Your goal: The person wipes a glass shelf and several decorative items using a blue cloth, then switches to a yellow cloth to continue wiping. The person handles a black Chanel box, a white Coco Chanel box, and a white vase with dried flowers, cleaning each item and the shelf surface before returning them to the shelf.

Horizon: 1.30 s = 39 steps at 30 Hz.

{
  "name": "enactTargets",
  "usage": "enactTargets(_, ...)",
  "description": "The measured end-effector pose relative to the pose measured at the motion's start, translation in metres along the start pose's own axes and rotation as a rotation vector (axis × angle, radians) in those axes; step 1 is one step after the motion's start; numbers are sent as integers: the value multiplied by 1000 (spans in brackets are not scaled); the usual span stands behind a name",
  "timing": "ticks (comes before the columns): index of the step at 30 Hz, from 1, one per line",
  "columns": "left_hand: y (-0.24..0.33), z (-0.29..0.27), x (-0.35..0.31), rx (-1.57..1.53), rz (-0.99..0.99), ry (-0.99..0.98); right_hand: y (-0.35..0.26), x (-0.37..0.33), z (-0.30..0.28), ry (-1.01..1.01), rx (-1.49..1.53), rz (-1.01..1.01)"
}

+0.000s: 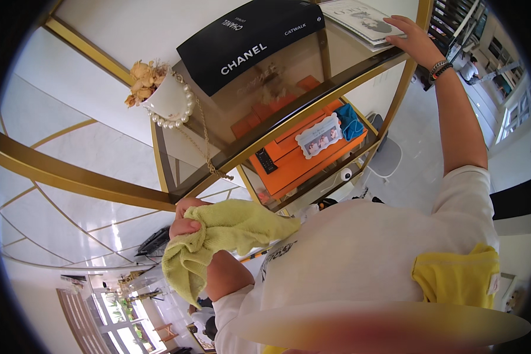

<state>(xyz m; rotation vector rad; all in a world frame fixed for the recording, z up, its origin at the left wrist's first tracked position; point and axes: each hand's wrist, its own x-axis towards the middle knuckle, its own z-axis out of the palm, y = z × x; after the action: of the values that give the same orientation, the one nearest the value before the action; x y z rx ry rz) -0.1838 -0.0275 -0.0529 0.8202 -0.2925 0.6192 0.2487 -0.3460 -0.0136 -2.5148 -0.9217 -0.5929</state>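
My left hand is closed round a bunched yellow-green cloth, which hangs down over my forearm. It is beside the front left corner of a gold-framed glass shelf. My right hand is at the shelf's far right end. Its fingers are stretched out over the edge of a white book that lies flat on the glass, with what looks like another under it. Left of it on the same shelf is a large black book.
A white pot of dried flowers, hung with a pearl strand and a gold chain, stands left on the shelf. Orange boxes sit below, bearing a black remote and a scalloped frame. Gold uprights flank the shelf.
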Motion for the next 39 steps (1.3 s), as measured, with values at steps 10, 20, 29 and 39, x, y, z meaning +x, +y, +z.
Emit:
enactTargets(10, 28, -9, -30, 100, -272, 161, 17, 18, -2, 100, -9, 104)
enactTargets(20, -14, 0, -27, 357, 163, 42, -9, -13, -1, 159, -198, -161)
enactTargets(29, -16, -20, -16, 588, 101, -122, -6, -10, 12, -74, -269, -220)
enactTargets(39, -17, -23, -27, 852, 221, -145, -6, -17, 8, -75, -171, -239)
